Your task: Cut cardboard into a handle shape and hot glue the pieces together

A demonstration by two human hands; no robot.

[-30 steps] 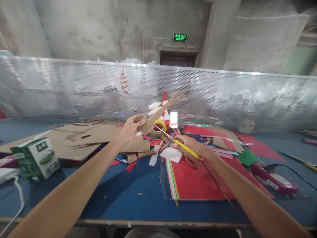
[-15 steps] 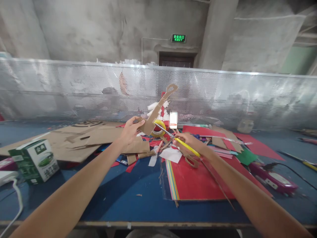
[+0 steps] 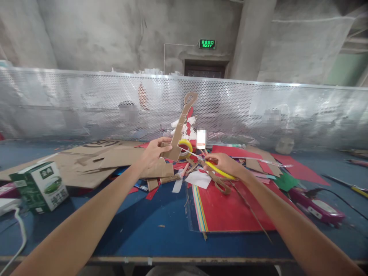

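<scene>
Pinched in my left hand [image 3: 156,151] is a long brown cardboard cutout [image 3: 179,126], held nearly upright with a looped end at the top and a wider base. My right hand [image 3: 222,163] is closed around the yellow handles of a pair of scissors [image 3: 217,170]. Their blades point left and reach the right edge of the cutout's base; whether they are parted is hard to see. Just behind the base shows a yellow tape roll [image 3: 188,145]. White and red paper pieces [image 3: 191,130] are piled beyond the cutout.
Large cardboard sheets [image 3: 86,161] and a green-and-white milk carton [image 3: 43,188] lie left. A stack of coloured paper [image 3: 230,211], red on top, is below my right arm. At right are a purple box [image 3: 319,209] and a yellow-handled tool [image 3: 358,190]. A perforated metal panel [image 3: 100,99] stands behind.
The cardboard cutout has turned more upright, its looped top moving left and its base slightly down. The scissors have tilted flatter, staying at the base's right edge.
</scene>
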